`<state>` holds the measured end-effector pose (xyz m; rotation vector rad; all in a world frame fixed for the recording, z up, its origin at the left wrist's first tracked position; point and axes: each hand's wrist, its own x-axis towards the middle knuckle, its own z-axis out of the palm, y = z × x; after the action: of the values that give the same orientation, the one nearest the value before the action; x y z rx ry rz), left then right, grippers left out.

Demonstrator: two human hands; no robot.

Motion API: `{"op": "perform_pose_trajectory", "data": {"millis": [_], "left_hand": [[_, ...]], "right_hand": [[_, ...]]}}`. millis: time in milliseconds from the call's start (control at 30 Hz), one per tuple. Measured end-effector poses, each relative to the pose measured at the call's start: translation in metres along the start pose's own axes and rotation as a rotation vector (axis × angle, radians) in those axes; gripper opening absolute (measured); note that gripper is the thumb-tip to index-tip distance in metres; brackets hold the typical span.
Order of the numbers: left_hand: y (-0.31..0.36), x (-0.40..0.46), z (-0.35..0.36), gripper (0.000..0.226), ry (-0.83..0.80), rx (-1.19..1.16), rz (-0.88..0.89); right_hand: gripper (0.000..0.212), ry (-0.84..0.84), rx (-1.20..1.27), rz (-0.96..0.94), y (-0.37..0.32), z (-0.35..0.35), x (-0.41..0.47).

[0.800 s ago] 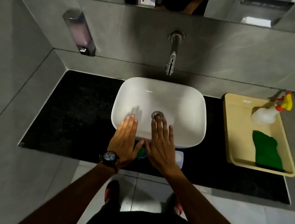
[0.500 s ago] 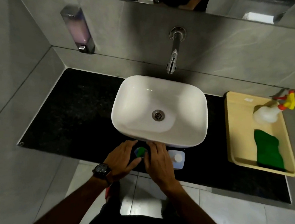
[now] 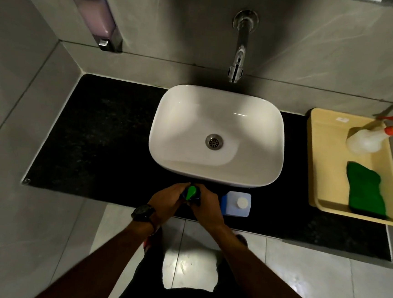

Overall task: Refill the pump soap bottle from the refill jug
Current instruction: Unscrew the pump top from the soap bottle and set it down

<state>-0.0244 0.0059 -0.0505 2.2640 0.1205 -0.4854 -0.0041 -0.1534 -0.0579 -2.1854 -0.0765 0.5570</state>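
At the front edge of the black surface (image 3: 101,140), just below the white basin (image 3: 216,136), both hands have closed round the pump soap bottle (image 3: 191,194). Left hand (image 3: 166,199) wraps its left side, fingers curled on it; right hand (image 3: 207,208) grips the right side near the green pump head. Bottle body mostly hidden, can't tell if pump is loosened. Refill jug (image 3: 237,204) stands just beside the right hand, white cap on, untouched. Likely step: unscrewing the pump, so the refill has barely begun. Versus 0.8 s ago: hands were flat and open over the basin, holding nothing; half a second ago they were dropping toward the bottle. Now they're clamped on it. Tray (image 3: 324,198) at right unchanged.
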Motion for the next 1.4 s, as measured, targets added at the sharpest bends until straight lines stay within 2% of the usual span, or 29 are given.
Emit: {"op": "perform_pose_trajectory", "data": {"millis": [200, 400, 533, 667, 800, 833, 900, 967, 1167, 1333, 1400], "left_hand": [[0.018, -0.012, -0.03, 0.045, 0.06, -0.001, 0.162], [0.087, -0.021, -0.065, 0.044, 0.159, -0.337, 0.332], [0.133, -0.014, -0.086, 0.033, 0.281, -0.406, 0.297], [0.168, 0.004, -0.102, 0.037, 0.44, -0.403, 0.283], [0.195, 0.013, -0.103, 0.054, 0.393, -0.396, 0.385], [0.199, 0.011, -0.101, 0.054, 0.369, -0.391, 0.405], [0.199, 0.006, -0.098, 0.041, 0.333, -0.437, 0.448], [0.195, 0.002, -0.1, 0.04, 0.365, -0.453, 0.475], [0.192, 0.009, -0.12, 0.028, 0.517, -0.296, 0.496], [0.204, 0.016, -0.129, 0.04, 0.453, -0.282, 0.509], [0.207, 0.017, -0.131, 0.039, 0.482, -0.303, 0.489]], "right_hand": [[0.05, 0.015, 0.021, -0.084, -0.018, -0.03, -0.012], [0.049, 0.077, 0.063, -0.285, -0.064, -0.095, -0.018], [0.055, 0.132, 0.036, -0.35, -0.091, -0.124, -0.011], [0.051, 0.169, 0.057, -0.357, -0.11, -0.145, -0.005], [0.054, 0.175, 0.086, -0.33, -0.12, -0.155, -0.003], [0.055, 0.197, 0.092, -0.33, -0.122, -0.157, -0.002], [0.055, 0.253, 0.112, -0.326, -0.123, -0.162, -0.001], [0.057, 0.297, 0.115, -0.289, -0.125, -0.169, 0.001], [0.059, 0.348, 0.068, -0.244, -0.127, -0.181, 0.007], [0.058, 0.298, 0.05, -0.315, -0.131, -0.176, 0.007], [0.057, 0.303, 0.054, -0.327, -0.132, -0.174, 0.007]]}}
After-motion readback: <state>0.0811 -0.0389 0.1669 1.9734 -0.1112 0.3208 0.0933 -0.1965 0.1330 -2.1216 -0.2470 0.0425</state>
